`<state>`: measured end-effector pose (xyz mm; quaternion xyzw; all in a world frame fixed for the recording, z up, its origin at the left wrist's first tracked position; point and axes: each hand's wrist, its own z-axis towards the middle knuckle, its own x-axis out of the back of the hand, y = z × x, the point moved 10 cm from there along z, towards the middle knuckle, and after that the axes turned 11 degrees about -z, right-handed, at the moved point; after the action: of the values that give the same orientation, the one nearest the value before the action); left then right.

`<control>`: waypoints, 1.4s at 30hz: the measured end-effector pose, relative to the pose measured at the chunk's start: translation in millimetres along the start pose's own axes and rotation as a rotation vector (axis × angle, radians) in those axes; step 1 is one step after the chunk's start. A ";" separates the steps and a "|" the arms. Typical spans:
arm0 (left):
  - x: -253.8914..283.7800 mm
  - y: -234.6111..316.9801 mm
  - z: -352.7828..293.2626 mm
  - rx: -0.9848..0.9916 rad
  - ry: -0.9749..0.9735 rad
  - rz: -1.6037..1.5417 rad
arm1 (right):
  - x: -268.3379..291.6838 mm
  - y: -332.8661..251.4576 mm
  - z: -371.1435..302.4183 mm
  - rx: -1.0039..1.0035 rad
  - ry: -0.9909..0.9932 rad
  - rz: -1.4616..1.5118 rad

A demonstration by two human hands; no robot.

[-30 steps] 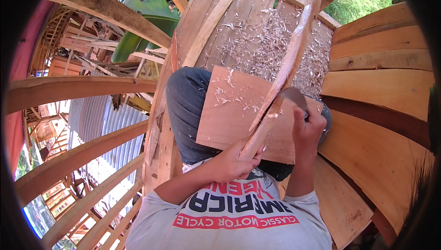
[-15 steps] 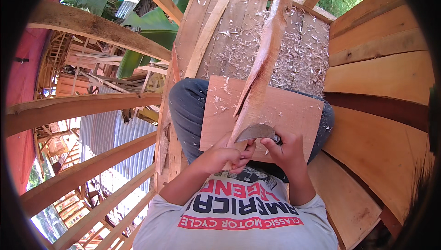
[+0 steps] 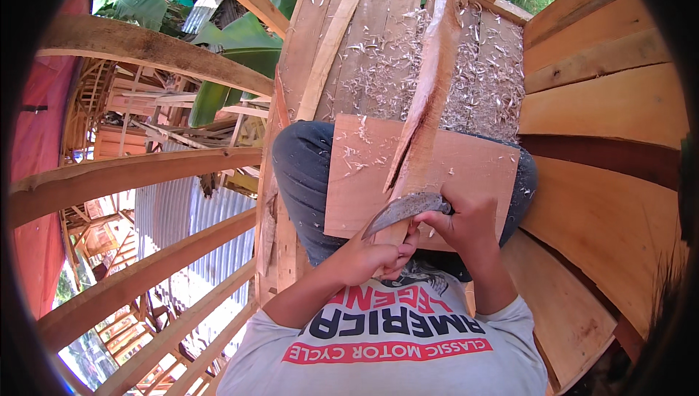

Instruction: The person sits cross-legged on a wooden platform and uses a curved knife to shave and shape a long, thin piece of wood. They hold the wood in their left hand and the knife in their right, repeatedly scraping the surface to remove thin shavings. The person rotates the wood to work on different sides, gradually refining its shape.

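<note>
The left hand (image 3: 375, 256), fingers curled, has its grip closed round the stick (image 3: 431, 83), which crosses the board (image 3: 357, 196) at its far edge; the right hand (image 3: 468, 223) has its grip closed on the knife (image 3: 408, 209).

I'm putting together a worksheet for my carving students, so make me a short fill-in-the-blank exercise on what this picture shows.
1. The right hand holds a knife whose blade is ____, not straight.
2. The hand gripping the near end of the long wooden piece is the ____ one.
3. Pale shavings lie on the planks and also on the flat ____ across the person's lap.

Missing words: curved; left; board.
</note>
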<state>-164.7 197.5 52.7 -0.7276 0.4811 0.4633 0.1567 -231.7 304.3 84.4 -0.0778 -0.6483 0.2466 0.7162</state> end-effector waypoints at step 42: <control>-1.7 -11.4 0.9 0.083 0.003 -0.049 | 12.7 19.3 4.7 -0.104 0.084 -0.038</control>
<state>-155.7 204.6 51.1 -0.7328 0.4823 0.4376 0.1973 -240.7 325.8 88.1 -0.1128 -0.6312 0.1953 0.7421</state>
